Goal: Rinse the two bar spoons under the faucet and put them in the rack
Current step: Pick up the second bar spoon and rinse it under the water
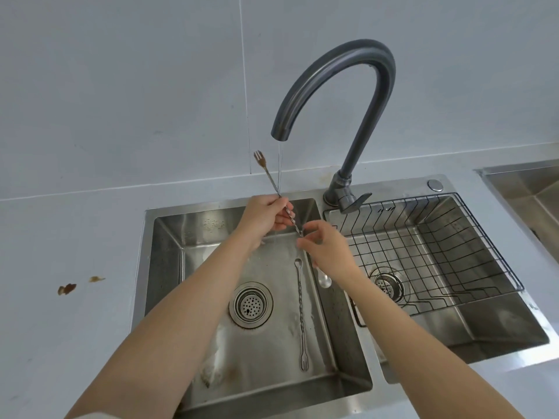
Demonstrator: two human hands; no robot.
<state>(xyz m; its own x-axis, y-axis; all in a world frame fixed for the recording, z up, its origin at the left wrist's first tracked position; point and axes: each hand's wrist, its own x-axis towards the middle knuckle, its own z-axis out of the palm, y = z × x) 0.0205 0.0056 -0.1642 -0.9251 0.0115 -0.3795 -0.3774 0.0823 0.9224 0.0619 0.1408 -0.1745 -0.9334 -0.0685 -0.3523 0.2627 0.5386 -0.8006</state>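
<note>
Left hand [263, 217] grips first bar spoon [269, 176] mid-shaft, fork end up, tilted; right hand [328, 249] pinches the same shaft lower down, bowl end showing beneath it; hands close, not touching. Thin water stream [280, 167] from faucet [358, 140] meets the shaft at the left hand; second bar spoon [301, 313] lies flat on left basin [169, 267] floor; wire rack [390, 202] sits in right basin.
</note>
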